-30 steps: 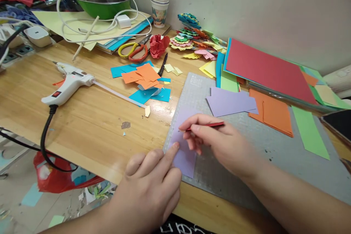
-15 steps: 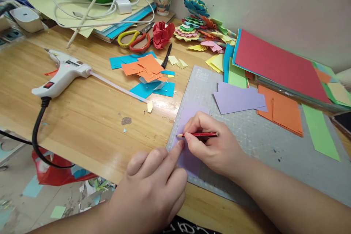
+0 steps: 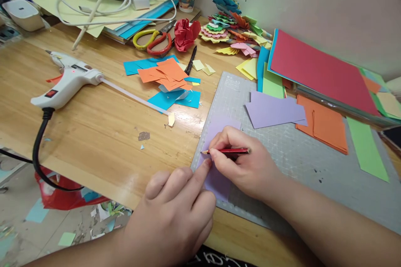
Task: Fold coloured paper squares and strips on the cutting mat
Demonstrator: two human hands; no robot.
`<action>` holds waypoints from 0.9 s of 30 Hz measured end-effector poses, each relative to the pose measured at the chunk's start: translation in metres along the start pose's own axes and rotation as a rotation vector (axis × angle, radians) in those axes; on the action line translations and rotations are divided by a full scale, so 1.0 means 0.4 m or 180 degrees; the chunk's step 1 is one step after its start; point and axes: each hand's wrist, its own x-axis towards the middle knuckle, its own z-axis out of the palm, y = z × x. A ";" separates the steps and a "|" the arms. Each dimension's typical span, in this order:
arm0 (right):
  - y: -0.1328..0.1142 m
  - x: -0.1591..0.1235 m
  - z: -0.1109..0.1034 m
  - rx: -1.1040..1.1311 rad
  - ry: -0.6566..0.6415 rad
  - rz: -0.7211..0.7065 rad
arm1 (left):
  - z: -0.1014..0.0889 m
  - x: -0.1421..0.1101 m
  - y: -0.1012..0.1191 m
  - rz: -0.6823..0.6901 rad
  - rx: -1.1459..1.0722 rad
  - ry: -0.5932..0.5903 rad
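My right hand (image 3: 239,160) pinches a red pencil (image 3: 233,150), its tip on the left edge of a purple paper sheet (image 3: 219,183). With its index finger stretched out, my left hand (image 3: 177,206) presses on that same sheet just below the pencil tip. Its other fingers are bent, and nothing shows between them. Both hands cover part of the sheet, which lies at the left side of a grey cutting mat (image 3: 282,150). More purple paper pieces (image 3: 274,110) lie farther up the mat.
A white glue gun (image 3: 67,79) lies left, its black cord over the table edge. Near the middle are orange and blue scraps (image 3: 172,75), scissors (image 3: 153,43) and a crumpled red paper flower (image 3: 186,35). Orange sheets (image 3: 328,123) and a red sheet (image 3: 319,71) are right.
The view has shifted slightly. The pencil has tilted a little, with its tip still at the sheet's left edge; my left hand keeps its place on the paper.
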 end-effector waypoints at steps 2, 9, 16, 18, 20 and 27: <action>0.002 0.001 0.000 0.0111 0.0096 0.0025 | -0.001 0.002 0.000 -0.0008 -0.0008 -0.0009; 0.001 0.002 0.001 -0.0091 -0.0040 -0.0121 | 0.001 0.001 0.001 -0.0016 -0.0015 -0.0026; 0.009 0.013 -0.002 0.0487 0.0288 -0.0051 | -0.010 0.002 -0.003 -0.0031 -0.0131 -0.0104; 0.013 0.023 -0.010 0.1143 0.0680 0.0153 | -0.018 0.014 -0.008 -0.0040 -0.0261 -0.0126; 0.010 0.025 -0.022 0.1726 0.0890 0.0376 | -0.026 0.031 -0.013 -0.0110 -0.0405 -0.0178; -0.032 -0.119 -0.033 0.2003 0.0617 0.1336 | -0.027 0.083 -0.033 -0.0419 -0.0728 -0.0539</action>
